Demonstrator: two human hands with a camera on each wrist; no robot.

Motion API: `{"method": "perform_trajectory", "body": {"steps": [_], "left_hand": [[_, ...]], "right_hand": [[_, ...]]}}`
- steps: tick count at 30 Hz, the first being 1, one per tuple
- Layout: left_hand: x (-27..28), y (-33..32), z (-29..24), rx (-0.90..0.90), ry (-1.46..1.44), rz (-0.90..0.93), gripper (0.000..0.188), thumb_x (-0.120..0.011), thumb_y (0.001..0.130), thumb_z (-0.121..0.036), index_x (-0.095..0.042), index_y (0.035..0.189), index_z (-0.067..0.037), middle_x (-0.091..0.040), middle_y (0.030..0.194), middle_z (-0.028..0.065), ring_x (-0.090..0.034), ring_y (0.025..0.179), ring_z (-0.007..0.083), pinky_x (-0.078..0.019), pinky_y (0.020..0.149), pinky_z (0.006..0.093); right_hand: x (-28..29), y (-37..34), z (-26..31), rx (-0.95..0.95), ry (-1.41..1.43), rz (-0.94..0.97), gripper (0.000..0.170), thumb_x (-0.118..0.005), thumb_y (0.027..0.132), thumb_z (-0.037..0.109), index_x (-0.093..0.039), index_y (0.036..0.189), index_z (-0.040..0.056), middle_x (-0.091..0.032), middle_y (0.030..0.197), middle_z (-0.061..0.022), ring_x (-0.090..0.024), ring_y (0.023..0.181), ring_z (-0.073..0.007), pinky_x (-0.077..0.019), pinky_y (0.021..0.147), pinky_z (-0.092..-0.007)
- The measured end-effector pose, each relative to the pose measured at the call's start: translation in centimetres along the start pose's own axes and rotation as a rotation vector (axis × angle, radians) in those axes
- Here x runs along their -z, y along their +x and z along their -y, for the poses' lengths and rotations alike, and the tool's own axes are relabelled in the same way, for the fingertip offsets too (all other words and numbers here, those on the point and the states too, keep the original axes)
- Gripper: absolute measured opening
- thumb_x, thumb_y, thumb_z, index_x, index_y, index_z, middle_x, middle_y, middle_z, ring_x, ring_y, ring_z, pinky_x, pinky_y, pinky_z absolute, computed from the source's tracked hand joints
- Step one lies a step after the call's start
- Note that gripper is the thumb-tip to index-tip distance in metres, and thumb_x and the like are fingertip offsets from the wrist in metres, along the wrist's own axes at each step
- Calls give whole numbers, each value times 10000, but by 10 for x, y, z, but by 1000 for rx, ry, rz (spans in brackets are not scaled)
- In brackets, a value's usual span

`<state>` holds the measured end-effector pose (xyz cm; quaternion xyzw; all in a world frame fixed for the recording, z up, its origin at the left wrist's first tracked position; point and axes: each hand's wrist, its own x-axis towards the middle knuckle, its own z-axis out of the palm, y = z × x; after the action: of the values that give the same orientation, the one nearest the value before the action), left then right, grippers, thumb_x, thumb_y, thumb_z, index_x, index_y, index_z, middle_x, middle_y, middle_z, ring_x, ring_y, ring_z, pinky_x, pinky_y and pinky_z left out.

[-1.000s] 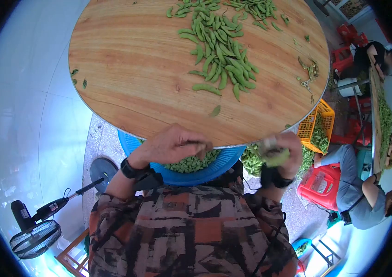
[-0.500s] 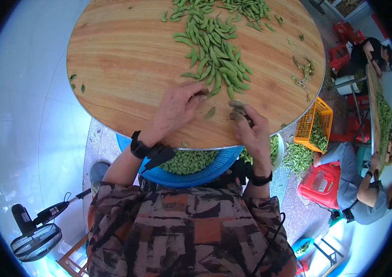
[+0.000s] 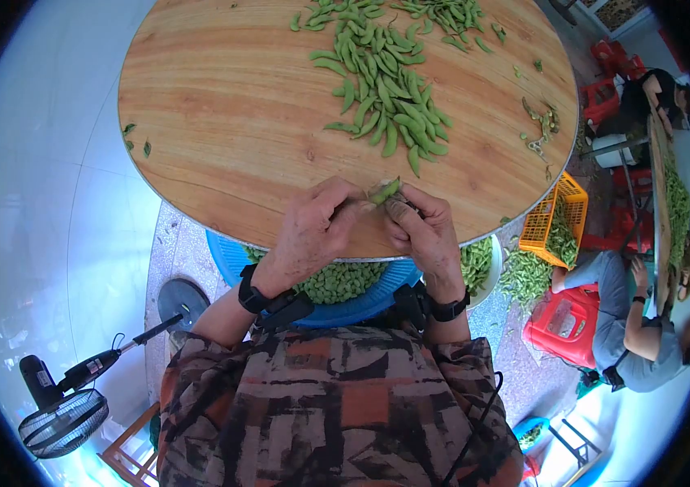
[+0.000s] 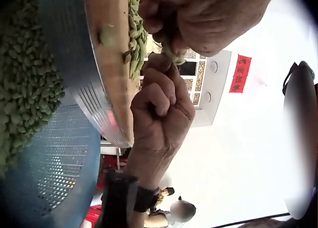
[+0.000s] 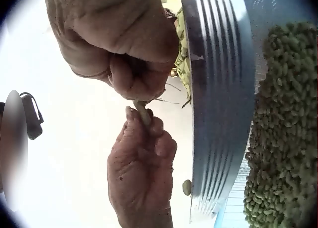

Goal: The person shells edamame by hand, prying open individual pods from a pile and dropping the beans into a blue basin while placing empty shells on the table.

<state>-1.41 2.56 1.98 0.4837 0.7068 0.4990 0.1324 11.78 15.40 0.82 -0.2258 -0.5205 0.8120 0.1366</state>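
A green edamame pod [image 3: 385,191] is held between both hands above the near part of the round wooden table. My left hand [image 3: 309,231] pinches one end of it, and my right hand [image 3: 429,235] grips the other end with fingers curled. In the right wrist view the pod [image 5: 143,113] bridges the two sets of fingertips, partly hidden by them. Ahead of the hands lies a pile of edamame pods [image 3: 394,97]. Below the table edge, under the wrists, sits a blue plastic basket [image 3: 222,250] with many shelled green beans [image 3: 341,284].
The round table [image 3: 215,122] has a metal rim and some scraps [image 3: 544,130] at its right. A yellow crate [image 3: 533,227] of pods, a white tub [image 3: 495,272] and a red stool [image 3: 560,325] stand to the right. Two people sit beyond, and a fan [image 3: 61,418] stands at left.
Both hands first reached forward from the table's near edge to the pile's near end. They have since drawn back and come together, with a pod between them.
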Motion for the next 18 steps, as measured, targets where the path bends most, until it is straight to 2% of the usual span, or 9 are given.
{"method": "perform_trajectory", "body": {"steps": [3, 5, 8, 12, 14, 15, 17, 18], "left_hand": [[-3, -2, -1, -9, 22, -39, 100, -653, 827, 4, -600, 912, -3, -618, 786, 133, -608, 652, 277, -467, 577, 334], [-4, -2, -1, -80, 90, -94, 102, -653, 826, 4, -599, 912, -1, -608, 784, 128, -606, 646, 274, -460, 559, 329], [-3, -3, -5, -149, 218, -46, 123, -660, 810, 16, -595, 914, 4, -592, 770, 135, -592, 634, 278, -454, 556, 331], [0, -5, 4, -138, 32, 17, 91, -656, 855, -44, -595, 914, -11, -598, 758, 99, -579, 609, 220, -433, 528, 299], [6, -5, 7, 624, -944, 284, 111, -634, 910, -132, -591, 928, -31, -604, 769, 43, -564, 620, 143, -412, 527, 248], [2, -7, 10, 624, -944, 283, 111, -634, 910, -132, -591, 928, -31, -604, 769, 43, -564, 620, 143, -412, 527, 248], [-8, -10, 18, 650, -1433, 325, 147, -604, 944, -193, -585, 954, -48, -595, 786, 2, -543, 665, 76, -394, 553, 196], [-6, -7, 16, 649, -1433, 326, 147, -604, 944, -193, -585, 954, -48, -595, 786, 2, -543, 665, 76, -394, 553, 196]], "right_hand": [[3, -2, 1, -44, 61, 11, 174, -508, 978, 87, -636, 1063, 6, -394, 618, 75, -310, 510, -14, -226, 438, -194], [5, -3, 2, -9, 177, 123, 183, -507, 981, 78, -634, 1085, -3, -383, 623, 77, -297, 513, -11, -213, 441, -195], [3, -4, 5, -6, 102, 91, 186, -504, 983, 70, -628, 1096, -10, -387, 635, 68, -295, 519, -18, -208, 441, -196], [8, -4, -3, 11, 134, 102, 191, -502, 978, 56, -618, 1110, -19, -394, 634, 60, -300, 515, -24, -204, 437, -197], [10, -5, -2, -70, 369, 163, 195, -505, 973, 52, -615, 1113, -27, -405, 625, 60, -309, 510, -27, -209, 430, -196], [11, -5, -2, -70, 369, 164, 195, -505, 973, 52, -615, 1113, -27, -405, 625, 60, -309, 510, -27, -209, 430, -196], [13, -3, -2, -108, 489, 186, 196, -511, 961, 44, -611, 1110, -33, -462, 656, 48, -313, 513, -25, -212, 421, -194], [14, -3, -2, -106, 489, 186, 196, -511, 961, 44, -611, 1110, -33, -462, 656, 48, -313, 513, -25, -212, 421, -194]]}}
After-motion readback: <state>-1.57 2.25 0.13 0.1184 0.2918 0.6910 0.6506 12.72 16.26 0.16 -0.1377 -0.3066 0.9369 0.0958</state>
